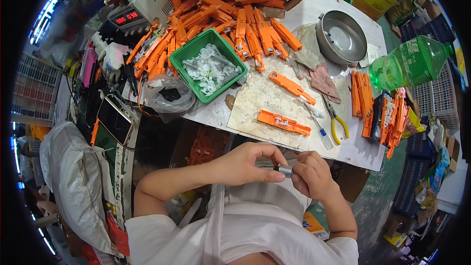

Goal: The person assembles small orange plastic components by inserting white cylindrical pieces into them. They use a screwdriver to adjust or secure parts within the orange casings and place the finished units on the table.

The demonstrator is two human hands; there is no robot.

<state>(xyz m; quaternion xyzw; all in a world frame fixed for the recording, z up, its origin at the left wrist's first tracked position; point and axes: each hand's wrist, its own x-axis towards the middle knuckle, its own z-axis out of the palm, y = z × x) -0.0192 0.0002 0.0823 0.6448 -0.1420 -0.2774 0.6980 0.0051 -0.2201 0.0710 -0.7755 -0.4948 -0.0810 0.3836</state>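
Note:
Close to my body, just off the table's front edge, a small silver-grey cylinder [284, 171] is held between my two hands. The thumb of my left hand [248, 164] presses at its left end, with the index finger curled above. Wrapped round its other end are the curled fingers of my right hand [313, 174], which hide part of it. Beyond my hands, an orange plastic housing with small white parts [283, 122] lies on the stained work board [248, 100]. Another long orange housing [292, 88] rests farther back. A screwdriver [324, 136] and yellow-handled pliers [336, 120] lie to the right.
A green bin [196, 93] holds translucent plastic pieces. Orange housings [216, 10] are heaped at the back. At the right stand a steel bowl [343, 37], a green bottle [412, 61] and stacked orange housings [362, 98]. A phone [115, 120] sits at the left.

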